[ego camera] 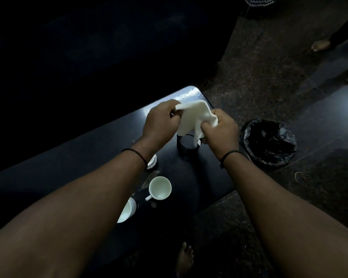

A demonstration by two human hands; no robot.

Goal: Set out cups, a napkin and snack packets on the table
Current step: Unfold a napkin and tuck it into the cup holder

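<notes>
White cloth is what I have between my hands: the napkin [191, 117] hangs in the air above the far end of the dark table [100, 149], not yet laid down. My left hand [161, 121] pinches one upper corner of it with fingers curled in, and my right hand [221, 131] has it bunched in a closed fist at the other side, so the fabric sags in a loose fold between them. Just below the napkin, partly hidden by it and by my right hand, stands a dark round holder [186, 146] on the tabletop; the lower edge of the napkin seems to reach its rim, though I cannot tell whether they touch. Nearer to me the cups are already out: a white mug [160, 187] stands upright with its handle toward me, another white cup [127, 209] is half covered by my left forearm, and a third white piece [152, 162] peeks out beside my left wrist, too hidden for me to say what it is. I see no snack packets for certain; something pale and crinkled lies near the mug, but the light is too poor to name it. A bin lined with a black bag [269, 143] stands on the floor off the table's right side. I judge I am in the napkin step, opening or folding it. Next, I think, I should spread my hands, flatten the cloth and lower it onto bare table clear of the cups.
</notes>
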